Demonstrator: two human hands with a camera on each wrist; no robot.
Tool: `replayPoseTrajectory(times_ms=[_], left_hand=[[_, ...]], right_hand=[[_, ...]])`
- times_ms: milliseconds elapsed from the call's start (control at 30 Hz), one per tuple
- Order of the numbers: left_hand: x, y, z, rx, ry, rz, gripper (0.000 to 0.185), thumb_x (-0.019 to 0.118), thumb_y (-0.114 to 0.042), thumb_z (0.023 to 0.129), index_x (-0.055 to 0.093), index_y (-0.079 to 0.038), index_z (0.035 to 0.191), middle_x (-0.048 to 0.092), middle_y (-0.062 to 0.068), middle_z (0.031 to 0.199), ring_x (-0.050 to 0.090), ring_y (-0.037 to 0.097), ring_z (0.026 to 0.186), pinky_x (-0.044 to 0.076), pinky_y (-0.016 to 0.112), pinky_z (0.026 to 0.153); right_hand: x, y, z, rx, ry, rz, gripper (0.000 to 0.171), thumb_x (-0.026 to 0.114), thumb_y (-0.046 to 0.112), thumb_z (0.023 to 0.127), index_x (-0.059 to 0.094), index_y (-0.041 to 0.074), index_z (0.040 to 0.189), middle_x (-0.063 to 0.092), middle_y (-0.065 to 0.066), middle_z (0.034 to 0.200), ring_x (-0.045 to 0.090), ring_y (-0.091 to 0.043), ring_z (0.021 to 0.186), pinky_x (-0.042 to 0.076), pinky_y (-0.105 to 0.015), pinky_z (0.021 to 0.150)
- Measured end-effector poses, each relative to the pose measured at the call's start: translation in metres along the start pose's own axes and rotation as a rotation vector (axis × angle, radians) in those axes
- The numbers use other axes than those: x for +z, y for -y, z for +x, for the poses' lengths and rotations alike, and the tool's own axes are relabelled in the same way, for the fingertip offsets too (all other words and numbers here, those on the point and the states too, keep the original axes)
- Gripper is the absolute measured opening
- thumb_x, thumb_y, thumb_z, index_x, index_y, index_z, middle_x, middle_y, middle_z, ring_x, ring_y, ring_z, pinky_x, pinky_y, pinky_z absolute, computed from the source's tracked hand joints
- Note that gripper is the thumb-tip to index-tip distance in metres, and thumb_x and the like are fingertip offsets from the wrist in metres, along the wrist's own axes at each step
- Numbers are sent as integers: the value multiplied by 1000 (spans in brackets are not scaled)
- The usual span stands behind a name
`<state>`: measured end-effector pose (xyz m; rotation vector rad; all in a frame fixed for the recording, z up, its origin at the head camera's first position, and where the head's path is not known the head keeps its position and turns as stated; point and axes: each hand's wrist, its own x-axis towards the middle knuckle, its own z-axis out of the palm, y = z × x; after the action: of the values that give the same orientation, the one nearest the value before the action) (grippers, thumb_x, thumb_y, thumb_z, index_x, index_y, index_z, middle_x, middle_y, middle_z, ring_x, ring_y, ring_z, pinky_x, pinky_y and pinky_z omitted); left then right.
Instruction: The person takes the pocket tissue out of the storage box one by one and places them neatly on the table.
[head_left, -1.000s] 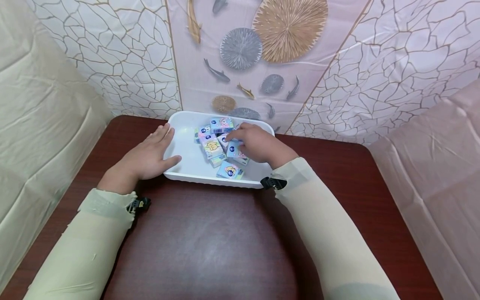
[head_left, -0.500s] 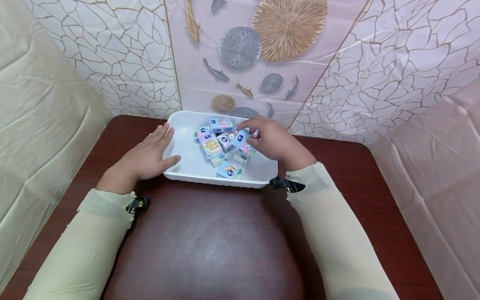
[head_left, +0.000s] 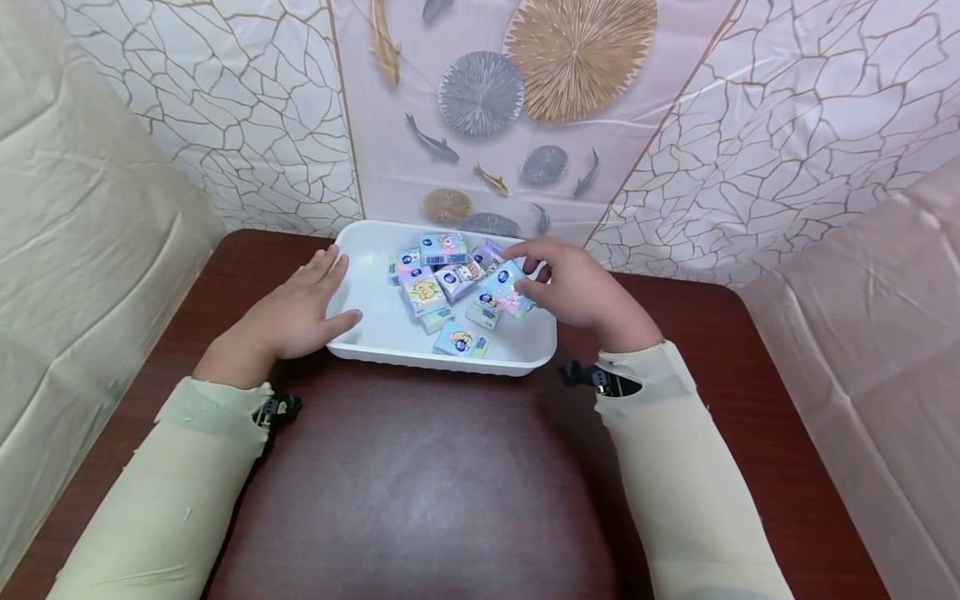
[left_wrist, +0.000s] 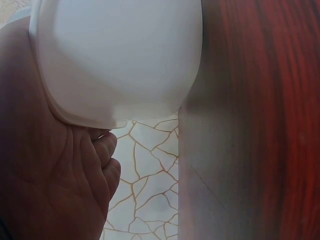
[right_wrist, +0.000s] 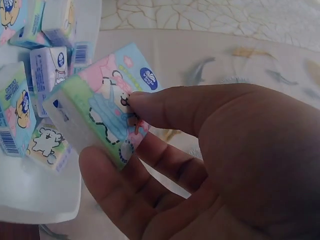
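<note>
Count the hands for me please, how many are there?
2. The left grip rests against the left end of the white tray; the right grip pinches a cartoon tissue pack near the tray's right end. No others show.

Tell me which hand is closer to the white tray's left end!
Left. The left hand rests against that end of the white tray; the right hand is by the opposite end, its fingers pinching a packet.

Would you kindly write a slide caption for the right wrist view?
A right hand holds a pastel cartoon-printed packet, with more packets in a white tray.
</note>
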<state>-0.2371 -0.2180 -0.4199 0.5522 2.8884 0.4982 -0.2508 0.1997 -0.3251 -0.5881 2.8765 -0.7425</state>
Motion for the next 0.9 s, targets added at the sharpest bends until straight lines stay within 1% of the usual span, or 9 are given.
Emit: replayPoseTrajectory(times_ms=[167,300,400,533,633,700,800,900], left_hand=[[0,0,1,-1,3,-2,98,47,-62,114,3,-5,180,-6,15,191,-3,40,178,10,61,144],[0,0,1,0,4,-5,98,47,-62,114,3,-5,180,-6,15,191,-4,40,178,9,61,144],[1,1,1,2,2,-2,98,47,-62,114,3,-6,180,-6,16,191,-4,40,178,9,61,144],[1,2,2,4,-3,0,98,48,-61,114,3,-6,180,-5,16,191,-3,41,178,10,61,144],[2,2,2,3,-5,-2,97,50,-59,114,3,-5,180,-5,16,191,-2,41,178,10,61,144],[2,2,2,2,-5,-3,97,50,-58,114,3,-5,180,-5,16,191,-2,41,178,9,61,144],[2,2,2,1,-5,-2,97,50,-59,114,4,-5,180,-5,16,191,-3,41,178,9,61,144],[2,1,2,-3,-2,-3,97,49,-60,114,3,-6,181,-6,15,191,-3,40,178,9,61,144]], right_hand=[[-2,-8,-10,5,-42,40,43,73,18,108,71,24,151,67,-9,122,63,-29,97,56,-42,83],[-3,-16,-17,15,-69,67,43,73,18,108,71,23,151,67,-9,119,62,-28,98,53,-41,84],[-4,-23,-21,36,-75,96,43,74,18,108,71,24,150,68,-9,119,62,-28,103,58,-39,86],[-7,-31,-26,85,-76,151,44,75,19,109,70,27,151,69,-9,123,65,-28,106,66,-36,82],[-8,-36,-31,124,-81,218,44,75,20,109,70,29,151,69,-11,124,67,-29,106,68,-33,80],[-10,-39,-33,141,-89,287,44,75,18,109,70,29,151,67,-13,125,67,-30,105,70,-33,78],[-11,-43,-36,161,-109,392,45,75,15,109,70,27,152,65,-15,127,66,-30,107,71,-33,78],[-12,-46,-39,183,-127,461,46,74,12,109,69,24,153,62,-17,128,64,-30,110,72,-35,79]])
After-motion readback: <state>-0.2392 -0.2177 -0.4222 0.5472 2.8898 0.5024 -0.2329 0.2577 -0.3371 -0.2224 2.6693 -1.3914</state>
